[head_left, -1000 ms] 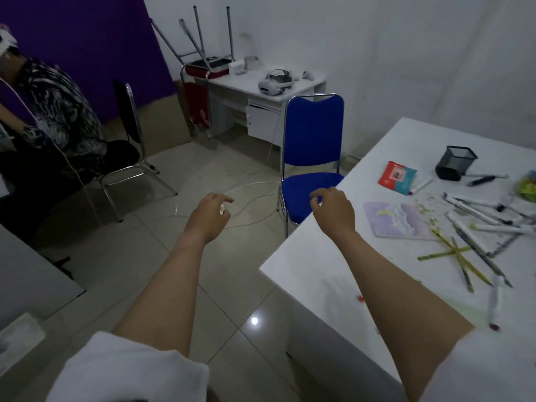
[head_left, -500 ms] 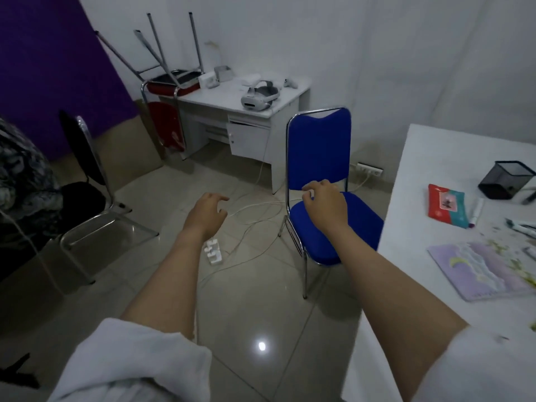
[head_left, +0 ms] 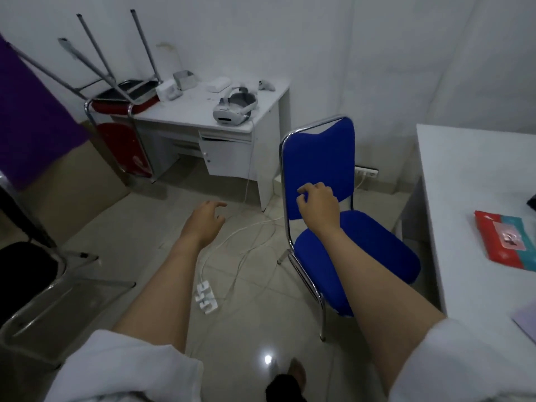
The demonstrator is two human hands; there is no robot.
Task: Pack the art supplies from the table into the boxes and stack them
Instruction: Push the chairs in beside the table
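A pale tiled floor fills the middle of the view, with a bright lamp reflection low in the frame. White walls close the room at the back, and a purple panel covers the left side. Against the back wall stands a small white desk carrying a white headset, a little metal box and some small white items; an upturned red chair sits on its left end, legs pointing up. A blue chair with a chrome frame stands on the floor, its seat facing the right. White cables and a power strip lie on the tiles between the arms. A black chair shows at the left edge.

The white table runs along the right edge, only its near end in view. On it lies a red and teal packet, flat, its long axis running from upper left to lower right. A corner of a lilac pad shows at the lower right edge.

The left hand hangs over the floor, fingers relaxed and loosely spread, holding nothing. The right hand is in front of the blue chair's backrest, fingers curled downward and empty; whether it touches the fabric cannot be told
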